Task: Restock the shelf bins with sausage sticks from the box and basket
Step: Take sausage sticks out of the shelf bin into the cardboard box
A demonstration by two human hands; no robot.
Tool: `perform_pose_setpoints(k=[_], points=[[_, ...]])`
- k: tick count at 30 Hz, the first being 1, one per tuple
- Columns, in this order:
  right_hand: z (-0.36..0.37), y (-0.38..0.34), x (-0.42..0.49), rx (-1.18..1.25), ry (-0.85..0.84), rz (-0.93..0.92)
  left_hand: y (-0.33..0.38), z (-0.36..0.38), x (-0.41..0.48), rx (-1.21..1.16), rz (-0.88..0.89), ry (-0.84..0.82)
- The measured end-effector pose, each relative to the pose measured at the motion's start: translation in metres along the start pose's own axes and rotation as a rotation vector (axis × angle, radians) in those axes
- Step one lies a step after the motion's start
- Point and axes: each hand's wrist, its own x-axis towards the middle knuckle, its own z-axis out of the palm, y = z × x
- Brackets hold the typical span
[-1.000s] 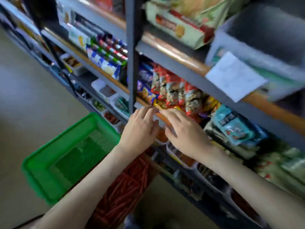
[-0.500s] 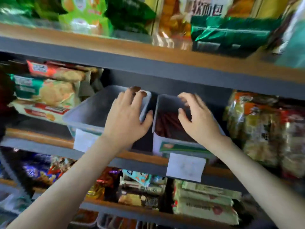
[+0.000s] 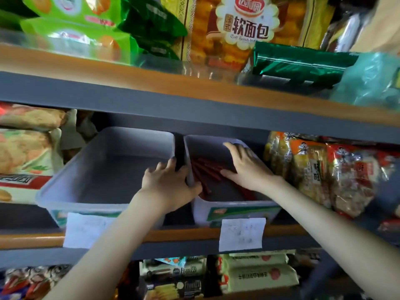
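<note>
Two grey plastic bins stand side by side on the middle shelf. The left bin [image 3: 97,169] holds nothing. In the right bin [image 3: 238,210] lie several dark red sausage sticks [image 3: 207,169]. My left hand [image 3: 166,185] grips the right bin's left wall, thumb inside and fingers curled into the gap between the bins. Over the same bin's right rim lies my right hand [image 3: 246,167], thumb inside near the sticks and fingers along the outer side. The box and basket are out of view.
White paper labels [image 3: 241,233] hang on the shelf edge [image 3: 184,234] below each bin. Snack bags [image 3: 324,172] crowd the bin's right side and biscuit packs [image 3: 26,152] the left. The upper shelf board [image 3: 194,100] hangs low over the bins. More packs fill the shelf below.
The view rose from the lower shelves and green basket to the bins. Both hands reached forward and now take hold of the right bin's two side walls.
</note>
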Motion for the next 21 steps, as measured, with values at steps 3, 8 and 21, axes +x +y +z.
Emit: perform_pose_setpoints(k=[3,8,21], points=[[-0.003,-0.02,0.008,0.09,-0.092,-0.063,-0.002,0.0,0.001,-0.014,0.006,0.001],[0.008,-0.049,0.027,0.13,-0.263,-0.148,-0.01,-0.001,0.002,-0.051,0.057,-0.04],[0.03,-0.013,0.042,0.257,-0.475,-0.207,-0.031,0.0,-0.002,-0.259,0.154,-0.168]])
